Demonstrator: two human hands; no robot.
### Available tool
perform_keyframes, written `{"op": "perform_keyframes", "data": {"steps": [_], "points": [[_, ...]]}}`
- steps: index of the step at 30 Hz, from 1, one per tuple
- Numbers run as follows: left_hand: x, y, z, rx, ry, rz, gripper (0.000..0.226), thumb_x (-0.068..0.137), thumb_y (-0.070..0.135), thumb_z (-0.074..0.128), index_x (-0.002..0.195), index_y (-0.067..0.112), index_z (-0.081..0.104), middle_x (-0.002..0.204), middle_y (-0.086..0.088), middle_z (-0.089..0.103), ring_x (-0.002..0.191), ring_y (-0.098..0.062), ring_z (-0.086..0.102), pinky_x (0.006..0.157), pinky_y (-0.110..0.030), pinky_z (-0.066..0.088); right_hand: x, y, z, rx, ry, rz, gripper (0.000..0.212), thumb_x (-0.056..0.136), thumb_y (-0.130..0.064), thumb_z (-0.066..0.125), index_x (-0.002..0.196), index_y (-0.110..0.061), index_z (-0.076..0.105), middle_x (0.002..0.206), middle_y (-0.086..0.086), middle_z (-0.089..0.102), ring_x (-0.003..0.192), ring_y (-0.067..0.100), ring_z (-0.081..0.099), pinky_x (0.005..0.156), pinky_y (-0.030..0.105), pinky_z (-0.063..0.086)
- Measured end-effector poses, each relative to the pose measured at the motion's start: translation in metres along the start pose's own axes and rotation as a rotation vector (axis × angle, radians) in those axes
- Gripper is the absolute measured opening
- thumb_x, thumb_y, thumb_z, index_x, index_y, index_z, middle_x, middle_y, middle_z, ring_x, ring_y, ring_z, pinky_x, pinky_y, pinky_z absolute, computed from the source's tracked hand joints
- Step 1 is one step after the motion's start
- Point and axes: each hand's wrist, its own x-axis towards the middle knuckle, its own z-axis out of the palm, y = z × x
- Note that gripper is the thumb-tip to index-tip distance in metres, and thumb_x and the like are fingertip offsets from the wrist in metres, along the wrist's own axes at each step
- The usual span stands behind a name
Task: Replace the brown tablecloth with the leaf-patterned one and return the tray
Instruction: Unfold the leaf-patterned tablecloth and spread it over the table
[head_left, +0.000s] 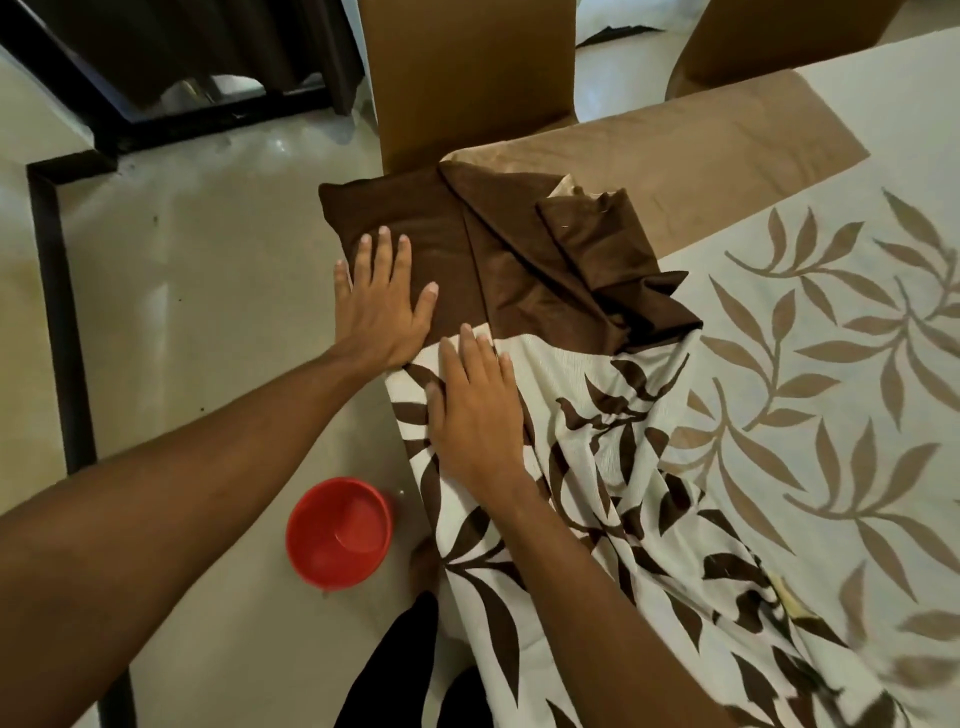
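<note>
The leaf-patterned tablecloth (597, 467), white with dark brown leaves and a dark brown border (519, 260), lies in loose folds over the table's near-left corner. My left hand (382, 301) presses flat, fingers spread, on the brown border at the corner. My right hand (475, 410) lies flat on the white leaf part just beside it. Under the folds a paler cloth with tan leaves and a tan band (701, 140) covers the table. No tray is in view.
A red plastic bowl (337, 532) sits on the tiled floor by my feet, left of the table. A tan chair back (467, 67) stands at the table's far-left side, another (769, 36) farther right. Dark furniture legs (57, 291) cross the floor at left.
</note>
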Motion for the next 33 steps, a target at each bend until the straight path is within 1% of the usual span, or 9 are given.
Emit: {"op": "perform_keyframes", "data": {"steps": [4, 9, 13, 15, 20, 23, 26, 29, 33], "points": [[0.007, -0.008, -0.005, 0.043, -0.041, -0.015, 0.074, 0.101, 0.059, 0.015, 0.160, 0.015, 0.007, 0.168, -0.011, 0.002, 0.154, -0.031, -0.001, 0.121, -0.057, 0.001, -0.064, 0.007, 0.009, -0.076, 0.016, -0.039, 0.055, 0.106, -0.042, 0.038, 0.157, -0.020, 0.036, 0.168, 0.007, 0.024, 0.156, 0.025, 0.018, 0.126, 0.049, 0.014], [0.019, -0.016, -0.015, 0.076, -0.118, -0.034, 0.075, 0.100, 0.061, 0.012, 0.160, 0.016, 0.002, 0.168, -0.010, -0.003, 0.154, -0.034, -0.003, 0.121, -0.057, 0.002, -0.053, -0.009, 0.016, -0.100, -0.019, -0.018, 0.059, 0.106, -0.044, 0.032, 0.160, -0.022, 0.027, 0.170, 0.006, 0.013, 0.157, 0.026, 0.009, 0.127, 0.049, 0.003], [0.030, -0.035, -0.032, 0.137, -0.241, -0.161, 0.078, 0.099, 0.066, 0.015, 0.160, 0.020, -0.004, 0.167, -0.009, -0.010, 0.154, -0.032, -0.006, 0.121, -0.058, 0.002, -0.038, -0.039, 0.029, -0.085, -0.083, -0.031, 0.060, 0.107, -0.038, 0.032, 0.162, -0.021, 0.017, 0.171, 0.008, 0.004, 0.158, 0.028, -0.002, 0.126, 0.052, 0.000], [0.008, -0.036, -0.035, 0.118, -0.234, -0.206, 0.077, 0.100, 0.065, 0.018, 0.160, 0.020, 0.001, 0.168, -0.010, -0.003, 0.154, -0.032, -0.001, 0.120, -0.058, 0.007, -0.037, -0.050, 0.027, -0.024, -0.085, -0.030, 0.057, 0.107, -0.036, 0.032, 0.161, -0.021, 0.021, 0.171, 0.007, 0.008, 0.158, 0.027, 0.001, 0.126, 0.050, 0.000], [-0.082, -0.005, -0.014, -0.365, 0.057, -0.161, 0.059, 0.105, 0.042, 0.034, 0.150, 0.004, 0.036, 0.149, -0.020, 0.043, 0.137, -0.038, 0.039, 0.114, -0.047, 0.032, -0.060, -0.031, -0.004, 0.307, -0.048, -0.079, 0.048, 0.099, -0.011, 0.050, 0.147, -0.009, 0.050, 0.159, 0.015, 0.039, 0.152, 0.031, 0.026, 0.125, 0.045, 0.018], [-0.156, 0.037, 0.011, -0.465, 0.103, -0.132, 0.058, 0.106, 0.035, 0.041, 0.154, 0.004, 0.031, 0.162, -0.019, 0.024, 0.151, -0.033, 0.021, 0.123, -0.043, 0.016, -0.126, 0.009, -0.019, 0.268, 0.022, -0.148, 0.037, 0.097, -0.006, 0.056, 0.133, -0.005, 0.063, 0.145, 0.016, 0.056, 0.143, 0.031, 0.042, 0.124, 0.040, 0.026], [-0.212, 0.081, 0.032, -0.374, 0.133, -0.020, 0.060, 0.106, 0.041, 0.036, 0.158, 0.012, 0.024, 0.167, -0.009, 0.007, 0.155, -0.028, 0.000, 0.124, -0.047, 0.003, -0.189, 0.046, -0.029, 0.083, -0.055, -0.212, 0.041, 0.101, -0.019, 0.052, 0.142, -0.011, 0.056, 0.155, 0.012, 0.047, 0.148, 0.028, 0.035, 0.125, 0.038, 0.024], [-0.234, 0.105, 0.043, -0.302, 0.083, -0.044, 0.063, 0.106, 0.050, 0.023, 0.159, 0.017, 0.020, 0.168, -0.005, 0.007, 0.155, -0.023, -0.005, 0.124, -0.054, 0.005, -0.216, 0.072, -0.036, -0.053, -0.049, -0.195, 0.046, 0.102, -0.032, 0.045, 0.147, -0.022, 0.050, 0.160, 0.005, 0.041, 0.150, 0.024, 0.031, 0.119, 0.045, 0.028], [-0.237, 0.108, 0.043, -0.160, 0.040, -0.085, 0.074, 0.103, 0.060, 0.017, 0.160, 0.015, 0.009, 0.168, -0.007, 0.000, 0.154, -0.026, -0.007, 0.123, -0.055, 0.000, -0.213, 0.112, -0.061, -0.189, -0.039, -0.203, 0.047, 0.095, -0.029, 0.053, 0.143, -0.029, 0.051, 0.158, 0.006, 0.043, 0.145, 0.028, 0.035, 0.120, 0.052, 0.027]]}}
